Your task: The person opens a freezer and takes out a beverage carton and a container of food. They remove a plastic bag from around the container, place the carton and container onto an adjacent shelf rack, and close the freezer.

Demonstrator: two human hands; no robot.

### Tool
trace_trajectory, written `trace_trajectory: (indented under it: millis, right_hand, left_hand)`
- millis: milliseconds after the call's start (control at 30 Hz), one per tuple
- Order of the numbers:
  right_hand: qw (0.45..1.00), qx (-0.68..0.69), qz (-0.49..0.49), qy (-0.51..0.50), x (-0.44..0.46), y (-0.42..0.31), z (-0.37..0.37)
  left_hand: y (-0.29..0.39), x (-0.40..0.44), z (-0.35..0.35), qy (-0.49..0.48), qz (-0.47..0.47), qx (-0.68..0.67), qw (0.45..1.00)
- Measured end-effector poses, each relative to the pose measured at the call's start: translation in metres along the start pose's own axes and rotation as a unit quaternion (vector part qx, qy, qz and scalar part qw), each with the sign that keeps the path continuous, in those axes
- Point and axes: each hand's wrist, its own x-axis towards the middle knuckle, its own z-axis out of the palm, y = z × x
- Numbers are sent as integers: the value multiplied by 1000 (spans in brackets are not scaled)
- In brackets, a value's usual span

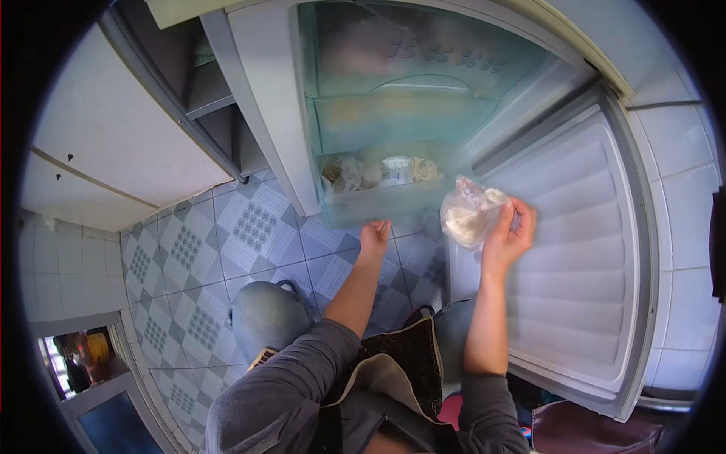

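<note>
The bottom freezer drawer (363, 208), of clear greenish plastic, is pulled part way out. Bagged food (348, 174) and a white labelled package (396, 171) lie inside it. My left hand (375, 236) is at the drawer's lower front edge, fingers curled under it, their tips partly hidden. Right of the drawer, my right hand (510, 233) pinches a clear plastic bag (467, 216) with pale, whitish food in it. The bag is held up in the air, in front of the open freezer door (575, 242).
Two closed greenish drawers (408, 113) sit above, hazy with frost. A white cabinet (98, 136) and a dark shelf unit (219, 94) stand at left. Patterned tiles (189, 257) cover the floor. A dark red bag (597, 431) lies below the door.
</note>
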Motion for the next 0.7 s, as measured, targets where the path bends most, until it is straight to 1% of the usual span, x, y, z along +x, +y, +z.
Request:
trace_trajectory:
  millis: [100, 200, 267, 333, 367, 400, 433, 500, 533, 633, 667, 700]
  right_hand:
    - [997, 11, -33, -71, 23, 2, 22]
    - [993, 42, -53, -96, 40, 11, 53]
    - [990, 60, -65, -110, 49, 16, 68]
    - [968, -5, -147, -201, 56, 23, 77]
    - [951, -38, -184, -245, 56, 27, 78]
    - [951, -39, -178, -250, 53, 38, 78]
    - [925, -135, -185, -304, 50, 55, 77]
    - [838, -319, -195, -397, 40, 82, 80]
    - [839, -319, -193, -397, 36, 83, 81]
    - [853, -349, -99, -375, 28, 86, 84]
    - [852, -350, -101, -375, 26, 86, 84]
    - [867, -276, -86, -406, 20, 76, 87]
  left_hand:
    - [0, -4, -3, 7, -3, 6, 1000]
    - [0, -16, 4, 19, 0, 13, 1000]
    - [3, -40, 16, 33, 33, 51, 998]
    - [3, -40, 18, 45, 49, 67, 996]
    - [2, -35, 11, 28, 49, 75, 996]
    - [0, -32, 2, 14, 48, 84, 995]
    - [-1, -29, -3, -4, 48, 93, 995]
    - [-1, -23, -9, -11, 47, 102, 994]
    - [0, -23, -9, -20, 45, 109, 993]
    - [0, -24, -8, -25, 49, 110, 992]
    - [-1, -24, -7, -21, 54, 107, 993]
    - [-2, -26, -6, -15, 60, 105, 993]
